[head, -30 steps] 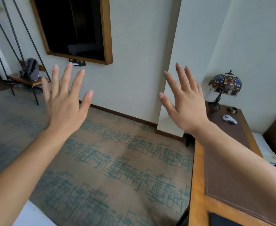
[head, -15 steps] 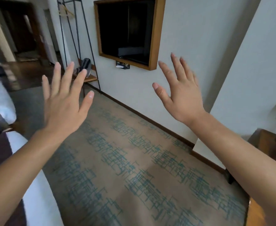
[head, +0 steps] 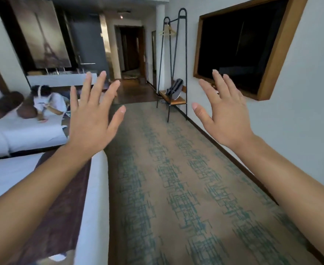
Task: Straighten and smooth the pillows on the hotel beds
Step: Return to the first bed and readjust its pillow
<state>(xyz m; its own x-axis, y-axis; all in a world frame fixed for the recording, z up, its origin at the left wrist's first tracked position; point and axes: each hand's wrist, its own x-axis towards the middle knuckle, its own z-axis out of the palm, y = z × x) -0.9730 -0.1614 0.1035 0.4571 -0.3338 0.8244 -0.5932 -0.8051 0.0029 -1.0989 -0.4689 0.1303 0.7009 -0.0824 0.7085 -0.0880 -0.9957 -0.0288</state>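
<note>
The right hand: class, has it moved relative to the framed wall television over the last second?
Yes. The right hand now overlaps the television's lower left corner; earlier it was right of it.

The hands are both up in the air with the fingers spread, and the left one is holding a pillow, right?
Not quite. In the head view the left hand holds nothing; its fingers are spread in the air, just like the right hand. The pillows lie on the far bed, away from both hands.
</note>
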